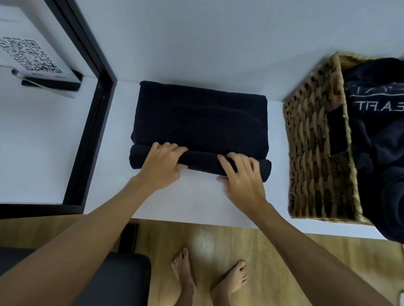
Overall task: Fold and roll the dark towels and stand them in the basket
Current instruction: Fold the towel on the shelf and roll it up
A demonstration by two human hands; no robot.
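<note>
A dark navy folded towel (200,117) lies flat on the white table (196,201), its near edge curled into a short roll. My left hand (161,167) grips the left half of that roll, fingers curled over its top. My right hand (241,178) grips the right half the same way, thumb on the table under the roll. A woven wicker basket (319,143) stands at the right, tilted toward me. Dark towels (393,135) with pale lettering fill it in a loose heap and spill over its near right rim.
A black-framed mirror or panel (92,109) leans at the left, showing a QR-code sign (26,54). The table's front edge runs just below my wrists. Beneath it are wooden floor, my bare feet (209,278) and a dark stool (121,282).
</note>
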